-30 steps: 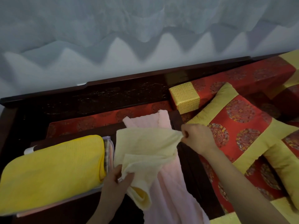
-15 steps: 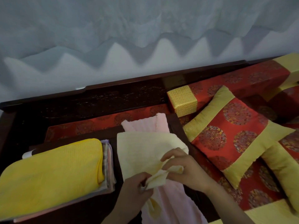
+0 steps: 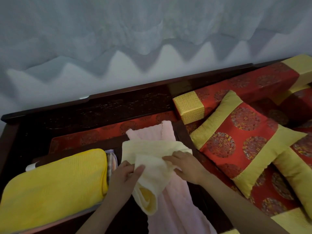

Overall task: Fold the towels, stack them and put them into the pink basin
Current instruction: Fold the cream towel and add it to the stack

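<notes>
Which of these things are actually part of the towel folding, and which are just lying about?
Part of the job: pale yellow towel, with left hand and right hand on it; pink towel beneath it; stack of folded towels on the left.
Just lying about: red-and-gold cushion, bolster, dark wooden bench.

Both our forearms are bare and enter the view from the lower edge, angling toward each other. Our left hand [image 3: 125, 176] shows its back to us. Its thumb stretches out to the right over a fold of the pale yellow towel [image 3: 148, 149], and the fingers [image 3: 125, 166] curl against the cloth on the other side, pinching it. Our right hand [image 3: 184, 166] lies palm down on the same towel, fingers [image 3: 172, 157] nearly straight and pointing left — pressing flat rather than gripping. The two hands sit near each other, apart.
</notes>
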The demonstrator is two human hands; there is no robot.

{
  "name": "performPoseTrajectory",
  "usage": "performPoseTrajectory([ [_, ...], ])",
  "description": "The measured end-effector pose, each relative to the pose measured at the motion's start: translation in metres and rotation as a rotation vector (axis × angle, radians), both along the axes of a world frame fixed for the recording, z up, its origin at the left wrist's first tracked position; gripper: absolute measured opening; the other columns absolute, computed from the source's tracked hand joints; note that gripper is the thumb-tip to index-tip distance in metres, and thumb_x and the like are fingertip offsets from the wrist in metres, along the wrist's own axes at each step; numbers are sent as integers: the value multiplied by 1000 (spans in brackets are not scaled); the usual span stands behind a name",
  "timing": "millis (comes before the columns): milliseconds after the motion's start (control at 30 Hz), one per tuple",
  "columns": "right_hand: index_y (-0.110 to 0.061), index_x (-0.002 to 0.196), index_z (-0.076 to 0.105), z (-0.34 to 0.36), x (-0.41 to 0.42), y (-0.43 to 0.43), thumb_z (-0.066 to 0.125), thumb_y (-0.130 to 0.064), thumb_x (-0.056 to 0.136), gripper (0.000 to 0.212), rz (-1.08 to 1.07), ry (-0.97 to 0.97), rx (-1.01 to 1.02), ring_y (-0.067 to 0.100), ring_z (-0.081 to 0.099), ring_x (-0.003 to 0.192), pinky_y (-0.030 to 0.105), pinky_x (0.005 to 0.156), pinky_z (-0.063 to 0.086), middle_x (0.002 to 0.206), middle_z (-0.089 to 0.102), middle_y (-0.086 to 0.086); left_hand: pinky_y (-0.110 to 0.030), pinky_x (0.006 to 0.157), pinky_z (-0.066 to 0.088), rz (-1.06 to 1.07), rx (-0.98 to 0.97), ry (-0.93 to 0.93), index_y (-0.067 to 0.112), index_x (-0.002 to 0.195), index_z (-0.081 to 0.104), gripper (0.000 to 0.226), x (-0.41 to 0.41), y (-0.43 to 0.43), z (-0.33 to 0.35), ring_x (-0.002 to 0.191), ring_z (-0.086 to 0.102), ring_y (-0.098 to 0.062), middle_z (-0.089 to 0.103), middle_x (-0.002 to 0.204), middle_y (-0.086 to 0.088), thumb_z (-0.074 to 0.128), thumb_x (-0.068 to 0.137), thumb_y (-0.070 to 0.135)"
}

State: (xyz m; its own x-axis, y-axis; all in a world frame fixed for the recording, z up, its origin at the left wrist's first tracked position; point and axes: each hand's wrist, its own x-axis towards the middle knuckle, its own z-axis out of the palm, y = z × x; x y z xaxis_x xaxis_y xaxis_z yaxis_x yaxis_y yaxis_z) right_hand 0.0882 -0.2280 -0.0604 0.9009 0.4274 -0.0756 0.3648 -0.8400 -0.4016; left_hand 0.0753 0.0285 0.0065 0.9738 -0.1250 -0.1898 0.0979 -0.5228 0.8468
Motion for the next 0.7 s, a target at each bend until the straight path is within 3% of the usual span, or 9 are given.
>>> performPoseTrajectory([
  [67, -26, 120, 55, 5, 4, 3, 58, -20, 73, 47, 33, -20, 9, 21, 55, 90, 38, 72, 47, 95, 60, 0, -25, 65, 43, 62, -17, -23, 11, 63, 69, 39, 3, -5, 4, 74, 56, -15, 50, 76, -4, 73, 74, 48],
  [133, -26, 99, 57, 10, 6, 3, 59, -20, 68, 32, 60, -116, 45, 19, 51, 83, 36, 64, 45, 87, 56, -3, -15, 63, 44, 143, -16, -48, 14, 72, 75, 13, 6, -9, 9, 81, 58, -9, 54, 82, -3, 80, 70, 25],
  [200, -27, 83, 47, 15, 4, 1, 60, -17, 64, 25, 62, -166, 101, 18, 45, 76, 32, 60, 38, 83, 49, -4, -10, 63, 43, 176, 11, -84, 20, 72, 72, 12, 10, -8, 11, 84, 56, -5, 54, 85, 0, 83, 67, 20],
  [333, -23, 74, 48, 12, -4, -11, 64, -19, 65, 18, 92, -88, 104, 18, 47, 76, 33, 64, 41, 79, 51, -5, -8, 69, 42, 187, 44, -123, 31, 68, 65, 20, 15, -1, 12, 89, 49, 11, 54, 86, 3, 83, 67, 22],
  [433, -30, 81, 55, 7, -7, -30, 61, -28, 71, 12, 120, 18, -98, 13, 47, 84, 29, 64, 37, 79, 55, -11, -18, 68, 43, 141, 83, -128, 31, 69, 68, 16, 16, 0, 8, 90, 50, 2, 53, 84, 3, 84, 66, 26],
  [500, -36, 80, 58, 6, -8, -38, 67, -31, 65, 18, 185, -37, -249, 10, 46, 82, 26, 61, 31, 81, 54, -14, -20, 66, 42, 91, 102, -160, 41, 62, 66, 17, 14, 0, 4, 90, 51, -5, 53, 81, 5, 83, 61, 41],
  [567, -40, 79, 61, 10, -8, -40, 75, -32, 56, 29, 221, -131, -389, 11, 45, 81, 26, 58, 35, 82, 51, -13, -20, 65, 41, 63, 113, -181, 44, 58, 66, 17, 12, -1, 0, 88, 52, -6, 52, 79, 3, 67, 54, 60],
  [633, -38, 88, 61, 13, -7, -42, 76, -26, 56, 38, 232, -236, -426, 15, 45, 84, 30, 61, 40, 85, 52, -8, -23, 68, 42, 56, 146, -188, 37, 65, 69, 34, 11, -1, -3, 90, 51, -4, 50, 92, 6, 58, 51, 66],
  [700, -30, 94, 60, 17, -9, -46, 75, -22, 59, 39, 124, -330, -444, 20, 50, 87, 35, 68, 39, 91, 55, -3, -31, 71, 45, 83, 206, -210, 27, 69, 73, 45, 10, 1, -2, 89, 49, -5, 51, 84, 4, 57, 53, 66],
])
